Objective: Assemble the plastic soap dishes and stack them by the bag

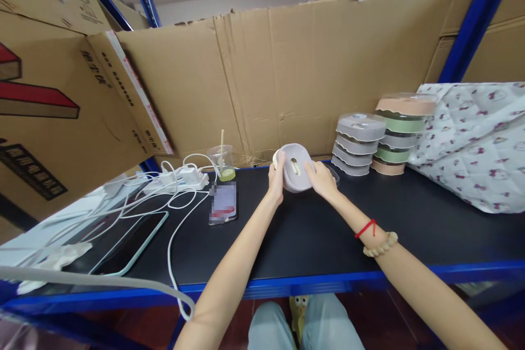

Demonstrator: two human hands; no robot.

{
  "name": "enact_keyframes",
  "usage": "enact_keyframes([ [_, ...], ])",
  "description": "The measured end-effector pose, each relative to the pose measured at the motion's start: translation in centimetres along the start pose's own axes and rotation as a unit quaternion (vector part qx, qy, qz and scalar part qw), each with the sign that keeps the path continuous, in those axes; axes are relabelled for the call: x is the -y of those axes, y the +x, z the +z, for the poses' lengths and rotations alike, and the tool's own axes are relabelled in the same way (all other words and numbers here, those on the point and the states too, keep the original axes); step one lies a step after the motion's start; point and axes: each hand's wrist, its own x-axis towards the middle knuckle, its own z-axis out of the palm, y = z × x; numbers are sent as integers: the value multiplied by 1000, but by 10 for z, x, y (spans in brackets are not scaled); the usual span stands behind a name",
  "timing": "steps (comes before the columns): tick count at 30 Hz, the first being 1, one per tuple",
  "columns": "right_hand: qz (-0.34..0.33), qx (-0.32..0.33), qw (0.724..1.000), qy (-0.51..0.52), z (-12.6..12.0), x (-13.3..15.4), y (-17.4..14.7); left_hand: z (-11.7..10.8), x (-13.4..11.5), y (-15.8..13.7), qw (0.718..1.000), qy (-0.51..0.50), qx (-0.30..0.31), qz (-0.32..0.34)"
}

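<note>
A rounded, pale lilac plastic container is held above the black tabletop, tilted toward me. In its middle is an oval recess or opening with something cream-coloured showing. My left hand grips its left side, with a cream edge visible beside the fingers. On the right side my right hand is closed on the rim, thumb toward the front. Some of the fingers of both hands are hidden behind it. Just beyond my right hand, partly covered by it, lies a clear plastic piece.
Stacked lilac containers and a mixed-colour stack stand right, beside a patterned cloth. Left are a phone, a cup, a tablet, a power strip and tangled white cables. Cardboard walls the back.
</note>
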Motion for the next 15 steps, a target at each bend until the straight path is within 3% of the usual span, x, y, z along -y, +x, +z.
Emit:
enact_keyframes([
  [4,-14,20,991,131,1,2,0,-2,-8,-7,999,36,-16,33],
  [9,58,50,931,357,-2,5,4,-6,-10,-7,996,65,61,-1],
  [12,57,31,914,400,-6,4,5,-6,-9,-8,991,83,102,-21],
  [15,50,9,918,392,-7,2,7,-6,-8,-10,990,83,114,-29],
])
